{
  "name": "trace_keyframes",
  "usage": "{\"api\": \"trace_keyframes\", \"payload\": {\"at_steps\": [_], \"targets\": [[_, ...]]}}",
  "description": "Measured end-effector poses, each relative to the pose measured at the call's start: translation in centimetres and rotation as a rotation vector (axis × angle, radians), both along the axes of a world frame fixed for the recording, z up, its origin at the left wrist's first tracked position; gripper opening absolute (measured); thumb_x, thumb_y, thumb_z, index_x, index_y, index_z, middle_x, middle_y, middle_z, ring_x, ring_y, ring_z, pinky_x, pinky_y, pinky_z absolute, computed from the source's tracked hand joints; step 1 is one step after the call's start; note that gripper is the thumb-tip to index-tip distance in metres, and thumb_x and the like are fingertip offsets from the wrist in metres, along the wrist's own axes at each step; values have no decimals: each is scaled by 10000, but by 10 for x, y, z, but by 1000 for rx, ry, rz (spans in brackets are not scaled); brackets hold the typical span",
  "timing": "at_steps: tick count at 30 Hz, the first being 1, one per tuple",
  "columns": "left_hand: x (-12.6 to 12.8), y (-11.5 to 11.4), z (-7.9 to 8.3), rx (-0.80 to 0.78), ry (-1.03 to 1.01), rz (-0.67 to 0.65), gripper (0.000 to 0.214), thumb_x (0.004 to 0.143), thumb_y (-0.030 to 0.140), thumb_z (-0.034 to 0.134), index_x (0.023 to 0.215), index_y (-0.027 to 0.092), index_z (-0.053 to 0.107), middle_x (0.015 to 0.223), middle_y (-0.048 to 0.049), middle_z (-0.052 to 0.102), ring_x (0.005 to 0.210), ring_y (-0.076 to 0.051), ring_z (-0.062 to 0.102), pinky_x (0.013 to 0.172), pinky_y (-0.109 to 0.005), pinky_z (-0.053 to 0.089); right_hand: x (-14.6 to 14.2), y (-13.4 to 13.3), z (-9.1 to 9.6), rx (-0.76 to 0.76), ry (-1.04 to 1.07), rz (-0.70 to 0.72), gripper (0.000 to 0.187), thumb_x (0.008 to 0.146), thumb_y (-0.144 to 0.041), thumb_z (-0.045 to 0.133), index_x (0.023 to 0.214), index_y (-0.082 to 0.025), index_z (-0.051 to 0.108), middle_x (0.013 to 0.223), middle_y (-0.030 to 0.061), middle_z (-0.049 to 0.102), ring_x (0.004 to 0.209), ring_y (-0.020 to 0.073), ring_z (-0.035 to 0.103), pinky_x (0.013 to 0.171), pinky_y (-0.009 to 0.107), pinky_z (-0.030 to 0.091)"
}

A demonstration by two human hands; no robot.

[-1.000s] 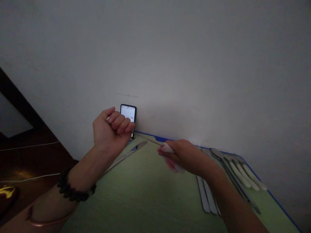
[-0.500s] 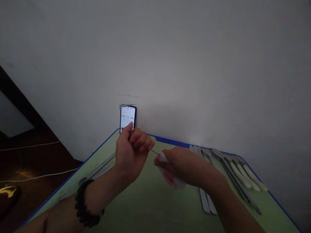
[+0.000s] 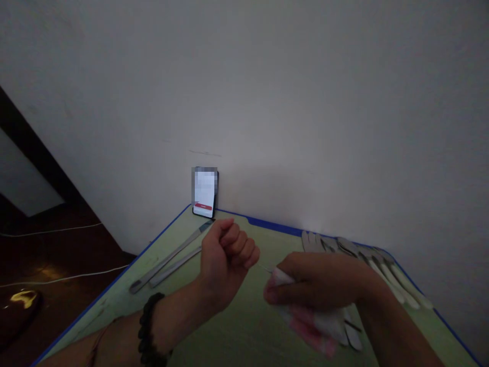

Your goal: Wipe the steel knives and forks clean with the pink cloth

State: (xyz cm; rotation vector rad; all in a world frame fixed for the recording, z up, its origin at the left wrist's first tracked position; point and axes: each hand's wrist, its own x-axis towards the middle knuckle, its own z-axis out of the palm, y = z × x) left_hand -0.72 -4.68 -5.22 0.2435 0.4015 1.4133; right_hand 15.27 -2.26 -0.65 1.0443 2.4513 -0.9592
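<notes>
My left hand [image 3: 225,260] is closed in a fist over the green table [image 3: 237,331], gripping one end of a thin metal utensil [image 3: 264,267] whose narrow part runs to the right. My right hand [image 3: 313,283] is closed around a white and pink cloth [image 3: 317,326] that wraps the utensil's other end. The two hands are close together, a short gap of bare metal showing between them. A dark bead bracelet [image 3: 147,331] sits on my left wrist.
Two table knives [image 3: 168,260] lie at the table's left side. Several pieces of cutlery [image 3: 367,260] lie in a row at the back right. A phone [image 3: 205,192] with a lit screen leans on the white wall. Cables cross the dark floor at left.
My left hand came down from in front of the phone and right, toward my right hand. The right hand moved nearer and lower, so more cloth shows. The view shifted slightly.
</notes>
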Motion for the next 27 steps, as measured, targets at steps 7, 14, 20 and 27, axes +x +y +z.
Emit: {"api": "trace_keyframes", "payload": {"at_steps": [7, 14, 20, 27], "targets": [[-25, -2, 35, 170, 110, 102, 446, 875, 201, 263, 462, 212, 95, 425, 63, 23, 345, -99, 89, 343, -255, 187, 2, 10, 0, -122, 197, -28, 358, 864, -419, 482, 632, -151, 534, 525, -45, 444, 482, 68, 394, 467, 177, 324], [-45, -1, 50, 374, 150, 160, 431, 879, 185, 254, 484, 205, 83, 418, 57, 54, 364, -105, 85, 347, -254, 231, 35, 10, 5, -191, 310, -212, 361, 766, -483, 586, 844, -133, 634, 680, 7, 585, 578, 105, 498, 538, 209, 392], [-55, -6, 56, 488, 217, 228, 461, 877, 184, 327, 473, 190, 104, 403, 59, 71, 345, -96, 92, 339, -239, 271, 34, 11, 6, -246, 332, -249, 367, 717, -486, 633, 812, -132, 640, 646, -2, 583, 527, 91, 479, 483, 201, 366], [-49, 13, 48, 480, 705, 405, 469, 918, 160, 313, 533, 157, 580, 647, -53, 619, 623, -142, 599, 565, -206, 482, 49, 5, 18, -68, 289, -354, 317, 771, -473, 586, 808, -160, 626, 591, -9, 594, 496, 100, 506, 505, 215, 388]]}}
